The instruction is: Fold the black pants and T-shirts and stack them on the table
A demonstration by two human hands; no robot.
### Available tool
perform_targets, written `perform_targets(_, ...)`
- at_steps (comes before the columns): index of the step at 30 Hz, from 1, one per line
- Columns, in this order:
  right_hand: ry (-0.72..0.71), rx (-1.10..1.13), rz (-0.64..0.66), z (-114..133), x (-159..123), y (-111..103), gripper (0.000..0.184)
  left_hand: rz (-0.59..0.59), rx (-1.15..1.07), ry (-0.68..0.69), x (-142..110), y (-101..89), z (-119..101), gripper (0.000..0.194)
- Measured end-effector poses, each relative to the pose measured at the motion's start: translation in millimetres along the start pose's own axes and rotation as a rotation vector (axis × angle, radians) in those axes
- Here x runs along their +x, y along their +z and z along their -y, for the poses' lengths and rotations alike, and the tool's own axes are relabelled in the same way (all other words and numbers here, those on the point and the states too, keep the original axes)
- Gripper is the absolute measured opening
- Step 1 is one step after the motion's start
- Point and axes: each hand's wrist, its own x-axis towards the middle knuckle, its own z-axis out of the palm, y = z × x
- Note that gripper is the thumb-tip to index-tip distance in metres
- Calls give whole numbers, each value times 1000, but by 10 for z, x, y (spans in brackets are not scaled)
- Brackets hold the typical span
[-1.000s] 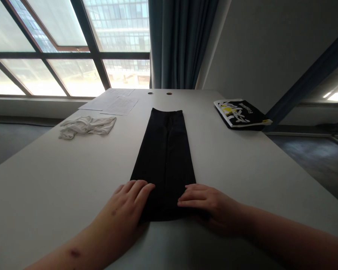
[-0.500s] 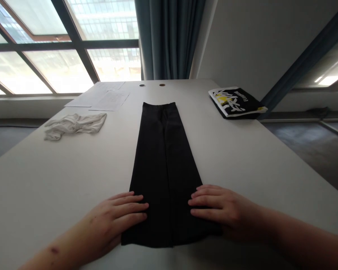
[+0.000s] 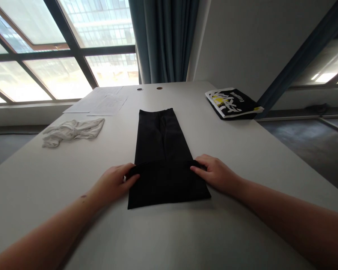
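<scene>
Black trousers (image 3: 163, 183) lie lengthwise on the white table, their near end folded back over the part beyond. My left hand (image 3: 121, 177) grips the left corner of the turned-up edge, thumb on the near side and fingers beyond. At the opposite corner of that edge, my right hand (image 3: 211, 168) is closed on the cloth in the same way. Some of the fingertips of both hands are hidden by the cloth. A straight fold forms the near edge, and a crease runs down the middle of the unfolded part.
A crumpled pale cloth (image 3: 73, 131) lies on the table (image 3: 169, 240) to the left. Behind it are paper sheets (image 3: 107, 105). A black printed bag or packet (image 3: 233, 103) lies at the right edge. Two round holes sit near the far edge, before a blue curtain (image 3: 163, 41).
Both hands went from lying flat on the near end of the trousers to gripping it. They carried that end away from me, folding it over the rest. The view shifted slightly.
</scene>
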Motion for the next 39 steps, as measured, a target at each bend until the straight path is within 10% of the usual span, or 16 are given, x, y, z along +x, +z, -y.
perform_targets(8, -24, -114, -54, -160, -13, 64, 8, -71, 31, -83, 1, 202, 208, 33)
perform_targets(14, -184, -200, -240, 17, -140, 99, 28, -227, 115, 19, -82, 150, 60, 32)
perform_targets(22, -324, -324, 266, 71, -212, 228, 65, -30, 248, 229, -191, 405, -46, 66)
perform_targets(39, -351, 60, 265, 365, 774, 357, 53, -160, -13, 4, 63, 205, 180, 17)
